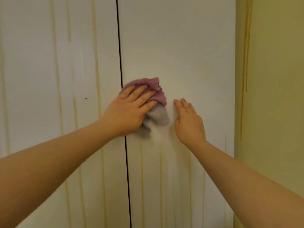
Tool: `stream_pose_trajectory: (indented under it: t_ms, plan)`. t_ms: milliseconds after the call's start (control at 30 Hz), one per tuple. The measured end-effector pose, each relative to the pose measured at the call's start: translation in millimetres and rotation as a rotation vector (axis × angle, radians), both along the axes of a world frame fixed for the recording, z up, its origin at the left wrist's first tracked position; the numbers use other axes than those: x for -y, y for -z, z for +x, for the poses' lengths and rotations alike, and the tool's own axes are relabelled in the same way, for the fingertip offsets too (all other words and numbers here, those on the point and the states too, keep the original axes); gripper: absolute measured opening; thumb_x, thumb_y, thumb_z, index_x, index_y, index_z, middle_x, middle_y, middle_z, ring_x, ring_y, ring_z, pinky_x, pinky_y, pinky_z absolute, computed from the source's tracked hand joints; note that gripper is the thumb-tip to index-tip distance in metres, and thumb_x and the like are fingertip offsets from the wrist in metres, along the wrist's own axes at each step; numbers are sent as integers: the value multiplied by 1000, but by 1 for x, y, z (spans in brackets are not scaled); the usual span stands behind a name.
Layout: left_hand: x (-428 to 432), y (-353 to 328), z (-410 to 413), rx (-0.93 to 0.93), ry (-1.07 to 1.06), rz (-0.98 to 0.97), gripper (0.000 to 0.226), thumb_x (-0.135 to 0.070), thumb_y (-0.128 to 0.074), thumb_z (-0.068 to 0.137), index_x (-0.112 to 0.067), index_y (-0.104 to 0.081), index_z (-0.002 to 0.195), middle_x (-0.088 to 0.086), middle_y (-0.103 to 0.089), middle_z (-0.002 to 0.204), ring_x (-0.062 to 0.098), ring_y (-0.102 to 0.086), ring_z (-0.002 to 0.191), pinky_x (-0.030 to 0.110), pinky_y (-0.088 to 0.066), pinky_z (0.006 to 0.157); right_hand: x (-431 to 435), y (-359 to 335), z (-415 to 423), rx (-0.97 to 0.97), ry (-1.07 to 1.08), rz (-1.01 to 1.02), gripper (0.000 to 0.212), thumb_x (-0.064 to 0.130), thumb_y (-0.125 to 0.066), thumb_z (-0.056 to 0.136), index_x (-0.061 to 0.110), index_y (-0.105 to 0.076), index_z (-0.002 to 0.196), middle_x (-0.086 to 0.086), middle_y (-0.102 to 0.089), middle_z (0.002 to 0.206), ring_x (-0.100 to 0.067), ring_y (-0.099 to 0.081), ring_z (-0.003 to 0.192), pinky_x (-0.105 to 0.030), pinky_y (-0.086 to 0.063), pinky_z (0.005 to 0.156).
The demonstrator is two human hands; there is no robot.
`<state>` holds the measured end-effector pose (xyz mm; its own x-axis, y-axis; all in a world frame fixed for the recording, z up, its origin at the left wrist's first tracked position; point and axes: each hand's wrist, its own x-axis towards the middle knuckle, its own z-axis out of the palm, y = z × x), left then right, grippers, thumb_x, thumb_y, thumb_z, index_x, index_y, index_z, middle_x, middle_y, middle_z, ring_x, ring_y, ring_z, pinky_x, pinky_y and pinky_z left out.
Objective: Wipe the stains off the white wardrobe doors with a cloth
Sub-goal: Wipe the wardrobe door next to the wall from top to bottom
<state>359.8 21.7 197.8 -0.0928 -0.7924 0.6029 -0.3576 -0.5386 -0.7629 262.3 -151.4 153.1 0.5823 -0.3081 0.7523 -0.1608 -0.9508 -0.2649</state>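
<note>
Pressing flat against the right wardrobe door (pixel 181 46), just right of the dark gap (pixel 121 71) between the two doors, is the cloth (pixel 160 98) (pink on top, grey lower down), bunched into a wad. The left hand (pixel 130 111) lies over it with fingers nearly straight and spread, pushing it to the panel rather than gripping it. The right hand (pixel 189 122) rests just beside the cloth, palm to the door, fingers straight and together, holding nothing. Above the cloth the right door shows plain white; below it yellowish streaks (pixel 142 162) run down. The left wardrobe door (pixel 41 63) carries longer streaks from top to bottom and a small dark speck (pixel 86 98). At the far right a yellow-green wall (pixel 271 96) shows brownish drips (pixel 246 46) of its own
</note>
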Motion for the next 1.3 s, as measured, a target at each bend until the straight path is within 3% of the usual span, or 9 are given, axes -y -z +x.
stream_pose_trajectory:
  t_ms: [167,333,467,600,767,900,1033,1200,1300]
  plan:
    - [-8,35,3,-1,90,206,50,-27,-39,81,-12,-64,122,13,-60,127,37,-56,118,46,-26,106,0,5,3,-3,-20,6,64,6,-31,93,25,-5,149,2,2,157,-17,-3,144,-34,-20,111]
    - [7,30,3,-7,3,-93,51,-27,-40,82,-8,-61,125,18,-56,132,40,-52,121,49,-24,107,2,5,-1,-11,-44,-3,66,5,-32,92,25,-5,149,3,2,157,-16,-2,144,-35,-22,112]
    - [6,29,4,67,67,131,48,-31,-41,84,-9,-65,119,16,-63,122,37,-57,115,46,-19,110,5,4,-3,-50,-54,4,70,2,-33,90,27,-3,149,5,5,157,-15,0,144,-38,-21,112]
    - [12,-9,5,53,-36,-269,55,-35,-37,87,-4,-56,129,21,-52,134,42,-47,125,50,-12,110,9,6,-1,-40,-45,-15,73,-1,-32,88,27,-3,148,5,5,157,-15,-1,144,-41,-22,111]
    - [12,35,3,50,56,101,54,-37,-38,84,-8,-64,121,17,-62,123,39,-56,116,48,-19,108,8,7,-1,-53,-75,5,70,2,-33,90,26,-4,148,5,5,157,-15,0,144,-39,-20,113]
    - [20,11,3,27,-33,-248,57,-35,-40,83,-3,-59,126,22,-56,129,42,-51,120,53,-18,106,11,10,-4,-16,-29,11,72,-1,-35,87,23,-8,149,4,-1,157,-17,0,144,-36,-18,113]
    - [26,67,4,18,76,72,57,-37,-39,80,-8,-63,122,17,-60,127,38,-54,119,50,-15,110,12,22,-9,-14,11,65,72,0,-36,86,21,-9,149,2,0,157,-18,0,144,-34,-13,113]
    - [24,61,5,-2,36,-186,56,-36,-38,85,-5,-58,128,18,-54,133,35,-33,128,47,-7,112,24,32,-17,-16,35,57,70,1,-36,87,21,-8,149,0,0,157,-19,-1,144,-35,-11,114]
    - [31,92,5,14,61,45,58,-37,-37,83,-8,-59,128,15,-56,133,34,-41,127,46,-8,112,25,41,-20,-42,51,81,68,6,-38,88,22,-11,148,-1,-2,157,-20,-3,144,-36,-13,113]
